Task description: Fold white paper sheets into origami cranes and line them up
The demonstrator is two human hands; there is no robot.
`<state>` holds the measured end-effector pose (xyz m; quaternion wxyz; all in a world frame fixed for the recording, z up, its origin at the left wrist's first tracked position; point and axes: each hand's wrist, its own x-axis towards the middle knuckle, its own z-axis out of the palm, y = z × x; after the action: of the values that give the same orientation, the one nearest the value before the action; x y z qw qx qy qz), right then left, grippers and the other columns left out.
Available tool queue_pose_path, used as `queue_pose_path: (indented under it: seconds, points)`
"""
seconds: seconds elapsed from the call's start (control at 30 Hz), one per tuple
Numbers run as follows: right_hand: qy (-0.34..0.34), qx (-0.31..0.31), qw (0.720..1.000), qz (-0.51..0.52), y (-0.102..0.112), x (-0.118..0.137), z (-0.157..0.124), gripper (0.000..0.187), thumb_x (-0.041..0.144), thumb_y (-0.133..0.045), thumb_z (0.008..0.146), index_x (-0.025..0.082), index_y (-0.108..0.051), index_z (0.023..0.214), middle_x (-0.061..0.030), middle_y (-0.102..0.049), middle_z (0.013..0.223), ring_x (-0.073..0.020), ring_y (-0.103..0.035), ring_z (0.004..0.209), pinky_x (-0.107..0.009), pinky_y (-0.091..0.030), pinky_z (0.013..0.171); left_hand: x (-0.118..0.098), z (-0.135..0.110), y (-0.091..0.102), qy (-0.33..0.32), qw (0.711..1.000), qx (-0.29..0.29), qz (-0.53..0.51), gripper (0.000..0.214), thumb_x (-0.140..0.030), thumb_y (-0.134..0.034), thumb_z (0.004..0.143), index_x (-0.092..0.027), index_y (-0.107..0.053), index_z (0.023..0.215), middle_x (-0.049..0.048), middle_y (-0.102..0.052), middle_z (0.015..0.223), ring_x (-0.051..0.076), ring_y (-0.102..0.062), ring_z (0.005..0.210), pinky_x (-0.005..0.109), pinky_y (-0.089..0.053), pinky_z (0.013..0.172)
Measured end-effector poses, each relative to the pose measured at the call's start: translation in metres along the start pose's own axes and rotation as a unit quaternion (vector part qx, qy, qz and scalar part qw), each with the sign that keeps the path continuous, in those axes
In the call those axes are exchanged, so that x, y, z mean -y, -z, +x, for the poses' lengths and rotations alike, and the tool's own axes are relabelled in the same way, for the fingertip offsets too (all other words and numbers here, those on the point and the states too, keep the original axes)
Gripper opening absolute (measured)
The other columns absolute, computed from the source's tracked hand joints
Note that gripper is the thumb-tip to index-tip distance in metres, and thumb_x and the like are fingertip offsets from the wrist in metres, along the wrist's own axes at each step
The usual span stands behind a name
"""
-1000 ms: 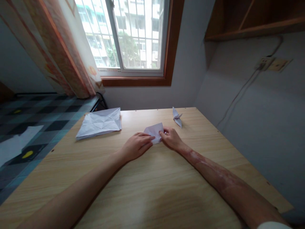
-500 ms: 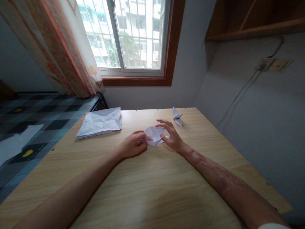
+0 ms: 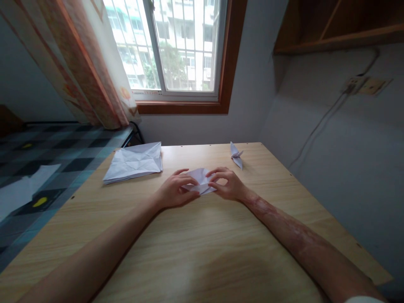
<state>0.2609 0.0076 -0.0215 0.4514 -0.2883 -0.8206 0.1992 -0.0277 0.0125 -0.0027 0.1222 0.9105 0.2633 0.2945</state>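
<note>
A partly folded sheet of white paper [image 3: 202, 176] lies on the wooden table between my two hands. My left hand [image 3: 176, 188] grips its left side, thumb along the near edge and fingers over the top. On the right side, my right hand [image 3: 227, 183] holds the paper with thumb and fingers bent toward each other. Parts of both paper sides are hidden under the fingers. Beyond my right hand stands a small folded paper crane [image 3: 236, 155], its wings spread.
A stack of creased white paper [image 3: 134, 163] sits at the table's far left. Left of the table [image 3: 189, 256] is a bed with a checked cover [image 3: 78, 145] and loose paper [image 3: 28, 187]. A window [image 3: 186, 50] is ahead; a cable [image 3: 315, 128] hangs on the right wall.
My left hand has opened from a curled pinch and spread over the paper's left side. My right fingers have lowered onto the right side. The paper's raised flap looks lower and wider.
</note>
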Motion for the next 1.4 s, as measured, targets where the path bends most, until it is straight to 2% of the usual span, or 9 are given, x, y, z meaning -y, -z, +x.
queue_pose_path:
  seconds: [0.23,0.37,0.5,0.63,0.73,0.8,1.07,1.23,1.4]
  points:
    - [-0.02,-0.011,1.0,0.006,-0.007,0.003,-0.001,0.014,0.037,-0.08,0.1,0.026,-0.079,0.092,-0.0051,-0.083,0.095,-0.0245,-0.076,0.093,-0.044,-0.056,0.1,0.001,0.002,-0.006,0.02,1.0,-0.012,0.018,0.013,-0.035,-0.068,0.104,-0.027,-0.078,0.1,-0.0049,-0.08,0.08,0.016,-0.077,0.076,0.054,-0.03,0.137]
    - [-0.073,-0.041,0.996,0.035,-0.011,0.003,-0.002,0.022,0.031,-0.078,0.099,0.025,-0.076,0.12,-0.0034,-0.082,0.101,-0.0233,-0.077,0.096,-0.039,-0.058,0.094,0.004,0.002,-0.006,0.037,0.999,-0.011,0.032,0.015,-0.038,-0.065,0.106,-0.027,-0.075,0.108,-0.0061,-0.081,0.082,0.015,-0.078,0.074,0.055,-0.03,0.137]
    - [-0.048,-0.04,0.997,0.044,-0.011,0.002,0.0,0.022,0.023,-0.071,0.1,0.025,-0.073,0.121,-0.0051,-0.079,0.111,-0.0226,-0.075,0.102,-0.038,-0.059,0.097,0.005,0.003,-0.01,0.023,0.997,-0.007,0.079,0.014,-0.035,-0.064,0.108,-0.026,-0.072,0.114,-0.0033,-0.083,0.093,0.018,-0.081,0.088,0.056,-0.032,0.136]
    - [-0.012,-0.036,0.999,0.025,-0.009,0.0,0.002,0.026,0.018,-0.068,0.099,0.025,-0.073,0.123,-0.0085,-0.072,0.12,-0.0245,-0.069,0.112,-0.04,-0.059,0.099,0.004,0.004,-0.012,0.002,0.993,-0.013,0.121,0.016,-0.032,-0.061,0.109,-0.025,-0.073,0.116,0.0046,-0.082,0.118,0.025,-0.076,0.114,0.054,-0.047,0.125]
    - [-0.017,-0.029,0.999,0.031,-0.009,-0.001,0.002,0.031,0.018,-0.069,0.098,0.026,-0.072,0.127,-0.0087,-0.072,0.121,-0.0254,-0.068,0.116,-0.041,-0.059,0.099,0.003,0.004,-0.012,0.007,0.991,-0.025,0.13,0.02,-0.033,-0.063,0.107,-0.025,-0.075,0.121,0.0102,-0.077,0.13,0.029,-0.072,0.118,0.049,-0.059,0.108]
    - [-0.02,-0.024,0.999,0.036,-0.009,-0.001,0.002,0.031,0.019,-0.07,0.098,0.026,-0.07,0.128,-0.0079,-0.072,0.12,-0.0253,-0.069,0.115,-0.041,-0.059,0.101,0.002,0.004,-0.012,0.011,0.989,-0.026,0.142,0.024,-0.033,-0.064,0.106,-0.024,-0.074,0.126,0.0119,-0.074,0.138,0.031,-0.07,0.122,0.05,-0.06,0.107]
    - [-0.033,-0.039,0.997,0.054,-0.01,-0.001,0.0,0.042,0.027,-0.075,0.098,0.026,-0.064,0.138,-0.0102,-0.071,0.135,-0.026,-0.07,0.122,-0.043,-0.059,0.109,0.002,0.005,-0.012,0.029,0.99,0.037,0.13,0.026,-0.032,-0.055,0.111,-0.024,-0.079,0.118,0.0095,-0.081,0.131,0.029,-0.075,0.117,0.048,-0.062,0.104]
    - [-0.044,-0.013,0.996,0.073,-0.007,-0.002,-0.001,0.066,0.034,-0.08,0.097,0.029,-0.052,0.157,-0.0116,-0.061,0.159,-0.0265,-0.071,0.121,-0.048,-0.055,0.115,0.004,0.004,-0.01,0.027,0.997,0.029,0.073,0.021,-0.032,-0.064,0.104,-0.025,-0.081,0.114,0.0074,-0.082,0.129,0.027,-0.077,0.117,0.047,-0.06,0.109]
    - [-0.066,0.015,0.994,0.086,-0.007,-0.008,-0.002,0.05,0.02,-0.055,0.102,0.027,-0.06,0.152,-0.0092,-0.065,0.156,-0.0271,-0.064,0.138,-0.051,-0.048,0.122,0.004,0.004,-0.007,0.002,0.997,0.068,0.033,0.02,-0.029,-0.058,0.107,-0.027,-0.078,0.111,0.0031,-0.082,0.131,0.021,-0.077,0.123,0.052,-0.036,0.135]
